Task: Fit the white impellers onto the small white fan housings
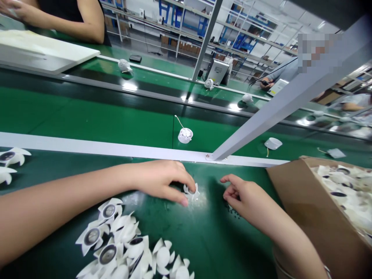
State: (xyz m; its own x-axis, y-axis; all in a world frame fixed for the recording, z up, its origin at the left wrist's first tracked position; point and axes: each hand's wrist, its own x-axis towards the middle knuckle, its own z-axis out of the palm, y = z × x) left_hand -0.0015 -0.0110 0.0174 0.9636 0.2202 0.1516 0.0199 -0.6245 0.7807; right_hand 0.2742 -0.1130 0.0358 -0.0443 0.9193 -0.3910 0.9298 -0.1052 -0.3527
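Head view: the left hand [165,181], loosely spread, reaches over a white fan [193,193] at mid-frame; right of centre, the right hand [242,195] is half curled near black bits [231,211], its grip unclear. Steadying the fan's middle, sparing its thin blades, seems best.

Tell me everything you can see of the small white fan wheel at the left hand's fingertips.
The fan wheel looks like white plastic: pointed blades around a round, greyish centre. It lies on the green worktop, apart from the pile of similar wheels. A finger of the left hand hides part of it; whether they touch is unclear. The right hand is clear of it.
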